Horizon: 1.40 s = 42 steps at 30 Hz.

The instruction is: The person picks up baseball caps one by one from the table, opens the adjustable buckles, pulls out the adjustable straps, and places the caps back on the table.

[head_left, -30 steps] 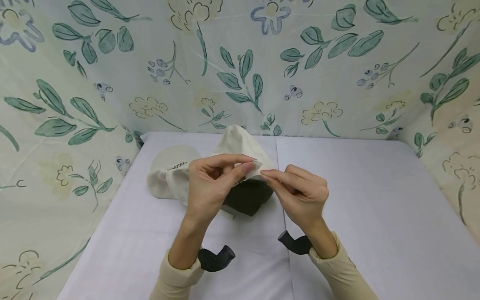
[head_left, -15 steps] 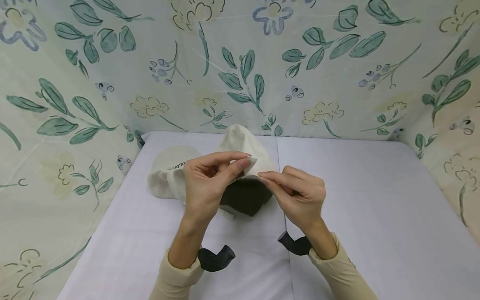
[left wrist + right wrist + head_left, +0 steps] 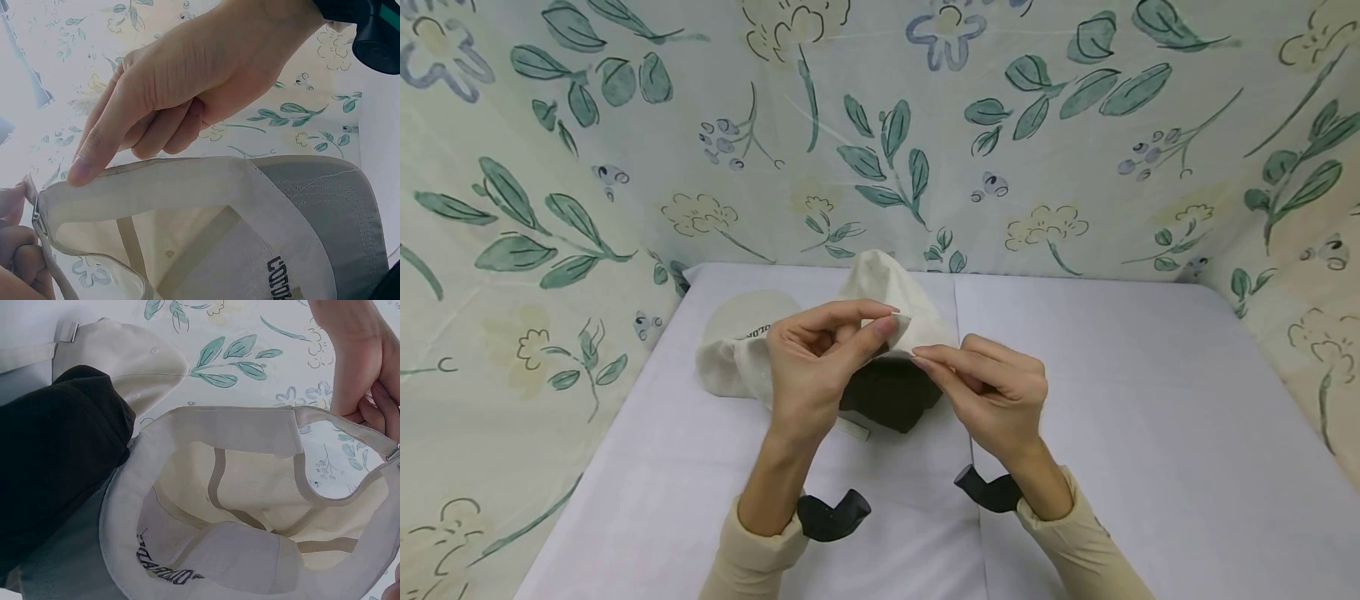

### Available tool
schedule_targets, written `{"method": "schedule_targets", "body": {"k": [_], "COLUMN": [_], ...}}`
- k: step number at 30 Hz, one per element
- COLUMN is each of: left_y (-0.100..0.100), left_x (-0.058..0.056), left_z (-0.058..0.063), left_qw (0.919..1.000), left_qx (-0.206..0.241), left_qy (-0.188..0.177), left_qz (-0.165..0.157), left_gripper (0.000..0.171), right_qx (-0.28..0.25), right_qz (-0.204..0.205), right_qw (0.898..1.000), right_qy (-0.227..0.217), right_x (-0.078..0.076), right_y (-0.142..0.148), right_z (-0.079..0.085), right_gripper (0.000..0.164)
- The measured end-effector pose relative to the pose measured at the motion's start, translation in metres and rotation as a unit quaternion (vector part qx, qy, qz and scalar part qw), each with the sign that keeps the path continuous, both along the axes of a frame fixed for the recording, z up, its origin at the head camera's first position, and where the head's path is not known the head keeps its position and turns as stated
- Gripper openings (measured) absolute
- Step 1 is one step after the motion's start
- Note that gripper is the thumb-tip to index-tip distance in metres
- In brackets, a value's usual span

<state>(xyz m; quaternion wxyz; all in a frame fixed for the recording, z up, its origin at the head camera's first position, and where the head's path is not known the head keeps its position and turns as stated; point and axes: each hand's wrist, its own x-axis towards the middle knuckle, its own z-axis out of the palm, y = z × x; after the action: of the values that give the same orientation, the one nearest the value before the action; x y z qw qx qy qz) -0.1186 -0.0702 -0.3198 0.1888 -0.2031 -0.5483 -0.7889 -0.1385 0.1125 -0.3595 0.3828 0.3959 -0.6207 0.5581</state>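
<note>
A white baseball cap (image 3: 891,287) is between both hands, its crown pointing away and its open inside (image 3: 262,487) facing the wrist cameras. Thumb and index finger of the left hand (image 3: 808,358) pinch the cap's back strap (image 3: 340,425). The right hand (image 3: 992,383) pinches the edge of the band across from it. In the left wrist view that thumb (image 3: 84,165) lies on the sweatband (image 3: 144,187). A small metal buckle (image 3: 36,209) sits at the strap between the two hands. Dark lettering shows inside the cap, near the grey brim (image 3: 325,187).
A black cap (image 3: 891,396) lies just below the hands, close by the white cap's brim. Left of it rests a pale cap (image 3: 726,367) with dark lettering and a metal-buckled strap. A white cloth (image 3: 1112,433) covers the table; floral fabric (image 3: 925,125) hangs behind.
Both hands have shifted slightly left, with the strap end and the band edge still pinched. The pale cap and black cap stay put.
</note>
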Motion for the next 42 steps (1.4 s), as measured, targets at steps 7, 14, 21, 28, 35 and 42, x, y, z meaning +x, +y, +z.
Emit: {"method": "schedule_targets", "body": {"k": [7, 14, 21, 28, 35, 42], "left_y": [0.0009, -0.0011, -0.0033, -0.0026, -0.0022, -0.0014], "left_x": [-0.0001, 0.001, 0.0015, 0.0008, 0.0008, -0.0001], "left_z": [0.001, 0.0027, 0.0015, 0.0, 0.0, 0.0011], "left_qw": [0.9998, 0.9995, 0.9996, 0.9994, 0.9991, 0.9986], "left_qx": [0.019, 0.032, 0.028, 0.031, 0.036, 0.028], "left_qy": [0.004, -0.002, 0.005, 0.013, 0.014, 0.025], "left_qz": [-0.007, -0.004, 0.008, 0.009, 0.017, 0.038], "left_gripper": [0.024, 0.023, 0.006, 0.021, 0.015, 0.023], "right_qx": [-0.001, 0.004, 0.01, 0.017, 0.017, 0.014], "right_qz": [-0.001, 0.002, 0.003, -0.013, -0.009, -0.013], "right_qw": [1.0, 1.0, 1.0, 1.0, 1.0, 1.0], "right_qy": [-0.006, -0.012, -0.015, -0.014, -0.008, -0.004], "right_x": [0.0009, 0.0025, 0.0032, 0.0044, 0.0033, 0.0028], "right_y": [0.0004, -0.0005, -0.0031, -0.0022, -0.0022, -0.0014], "right_z": [-0.0008, -0.001, -0.0011, -0.0009, -0.0017, 0.0001], "right_gripper": [0.004, 0.012, 0.018, 0.022, 0.02, 0.021]}}
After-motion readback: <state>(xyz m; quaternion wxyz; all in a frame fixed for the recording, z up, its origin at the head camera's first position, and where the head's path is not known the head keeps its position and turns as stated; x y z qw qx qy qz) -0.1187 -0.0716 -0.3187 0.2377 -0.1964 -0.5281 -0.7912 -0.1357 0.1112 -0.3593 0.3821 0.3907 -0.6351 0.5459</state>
